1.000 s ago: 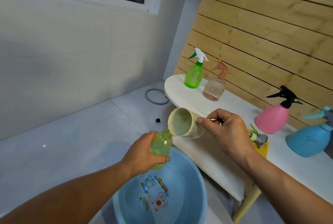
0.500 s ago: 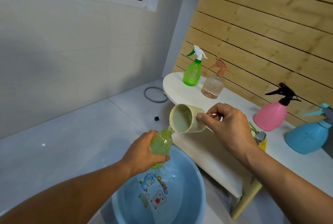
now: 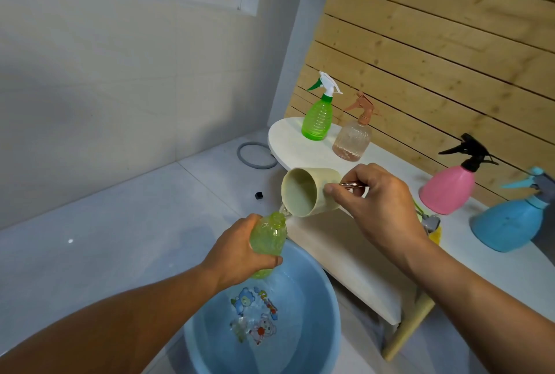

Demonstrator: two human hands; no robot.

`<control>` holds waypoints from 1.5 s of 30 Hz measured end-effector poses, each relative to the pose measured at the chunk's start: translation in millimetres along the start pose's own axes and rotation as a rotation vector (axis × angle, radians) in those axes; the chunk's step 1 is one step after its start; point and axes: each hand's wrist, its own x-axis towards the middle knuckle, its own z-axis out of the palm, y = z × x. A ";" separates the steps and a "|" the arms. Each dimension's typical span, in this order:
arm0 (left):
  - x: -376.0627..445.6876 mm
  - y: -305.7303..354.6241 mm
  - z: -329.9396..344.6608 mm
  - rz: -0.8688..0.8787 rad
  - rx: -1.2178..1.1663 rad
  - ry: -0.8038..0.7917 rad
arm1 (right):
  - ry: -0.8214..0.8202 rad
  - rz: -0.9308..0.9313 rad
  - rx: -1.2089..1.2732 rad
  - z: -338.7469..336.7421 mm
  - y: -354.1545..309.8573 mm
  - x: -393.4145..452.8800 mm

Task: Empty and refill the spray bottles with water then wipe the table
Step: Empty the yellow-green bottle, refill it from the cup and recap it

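Since a second ago, little has been moved: the cup (image 3: 306, 193) is kept tipped at the bottle (image 3: 267, 238), and both are held a bit farther from the tabletop (image 3: 345, 250) edge, over the basin (image 3: 315, 313).

Water is being poured from the cup's lip into the open neck of the bottle. So the refill of this one bottle is under way, it is judged, and it is not done yet. How full the bottle is cannot be told. Its spray top seems to be the one lying on the tabletop behind the right wrist, partly hidden, by something yellow (image 3: 435, 234). That top is yet to be screwed back on.

Four more bottles are stood on the tabletop, tops on: green (image 3: 317, 119), clear (image 3: 352, 142), pink (image 3: 447, 190) and blue (image 3: 507, 226). Some water is seen low in the clear one. Whether the others have been refilled cannot be told. Wiping is left to be done, and no cloth is clearly seen.

The left hand (image 3: 240, 256) is curled around the bottle, which is held almost upright above the basin. The right hand (image 3: 378, 202) is closed on the cup's handle, with the thumb pressed on the cup's side. Water is seen in the basin.
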 end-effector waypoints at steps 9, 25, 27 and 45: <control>0.5 1.0 1.7 -0.004 -0.012 0.002 | 0.020 -0.072 -0.053 -1.6 -5.2 -3.5; 0.0 1.5 4.8 -0.019 -0.042 -0.001 | 0.007 -0.245 -0.195 -0.2 -14.3 -14.5; 0.1 0.9 5.0 -0.021 -0.047 0.000 | 0.007 -0.291 -0.228 1.2 -13.8 -16.1; -3.9 -31.0 17.1 -0.106 -0.154 -0.005 | -0.053 0.336 0.179 71.4 42.1 -16.9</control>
